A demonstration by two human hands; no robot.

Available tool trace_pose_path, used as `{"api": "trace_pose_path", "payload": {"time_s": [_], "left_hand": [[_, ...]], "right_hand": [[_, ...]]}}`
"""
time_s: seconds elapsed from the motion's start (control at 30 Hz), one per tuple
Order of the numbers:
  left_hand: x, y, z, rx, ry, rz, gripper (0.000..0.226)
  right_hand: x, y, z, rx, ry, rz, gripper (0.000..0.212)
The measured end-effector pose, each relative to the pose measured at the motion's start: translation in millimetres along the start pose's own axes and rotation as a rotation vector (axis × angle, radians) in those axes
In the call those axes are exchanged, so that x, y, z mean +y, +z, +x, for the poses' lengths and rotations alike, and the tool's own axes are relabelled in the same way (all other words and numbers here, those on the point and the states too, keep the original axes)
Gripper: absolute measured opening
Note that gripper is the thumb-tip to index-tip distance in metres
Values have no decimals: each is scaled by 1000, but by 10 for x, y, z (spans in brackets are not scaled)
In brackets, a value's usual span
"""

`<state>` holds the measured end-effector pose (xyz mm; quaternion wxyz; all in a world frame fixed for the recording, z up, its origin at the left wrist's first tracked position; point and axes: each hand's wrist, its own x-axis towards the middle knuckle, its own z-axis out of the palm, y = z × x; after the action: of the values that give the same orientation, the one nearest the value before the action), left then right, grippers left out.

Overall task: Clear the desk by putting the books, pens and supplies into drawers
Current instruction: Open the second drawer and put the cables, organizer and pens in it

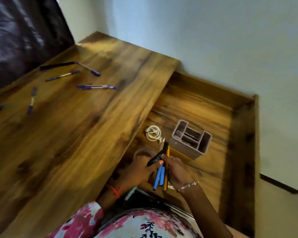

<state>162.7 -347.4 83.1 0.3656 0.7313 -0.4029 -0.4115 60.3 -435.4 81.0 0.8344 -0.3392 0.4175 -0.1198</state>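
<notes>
Pale wall fills the upper right. Below it our wooden desk runs diag. from upper centre to btm left, w/ dark glossy padding behind it in the upper left. Right of the desk top a drawer stands pulled out, centre-right of frame.

Our hands meet over its near part, lower centre. The left hand and right hand both curl round one bundle of pens: two blue, one black, one yellow. Whether the bundle touches the drawer floor, we can't tell; pic is blurred.

Further back in the drawer lie a coiled white cable, close under the desk edge, and a grey organizer to its right, apart from it.

On the desk top, upper left, purple pens lie scattered, well apart from our hands. We wear a red thread on the left wrist, a bracelet on the right, and floral cloth shows at btm centre.
</notes>
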Motion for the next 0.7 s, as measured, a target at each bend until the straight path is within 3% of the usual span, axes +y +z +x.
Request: {"api": "trace_pose_path", "payload": {"time_s": [0.23,0.4,0.53,0.7], "left_hand": [[115,269,200,-207,-68,-51,37],[79,329,348,-101,-205,-206,32],[42,353,430,-49,-280,-318,33],[82,384,496,-25,-359,-426,32]], "right_hand": [[-96,-646,-156,219,-44,32,25],[-300,-1293,-246,589,-169,-343,24],[-204,-1662,-94,659,-74,-495,13],[134,-1704,120,603,0,-674,14]]}}
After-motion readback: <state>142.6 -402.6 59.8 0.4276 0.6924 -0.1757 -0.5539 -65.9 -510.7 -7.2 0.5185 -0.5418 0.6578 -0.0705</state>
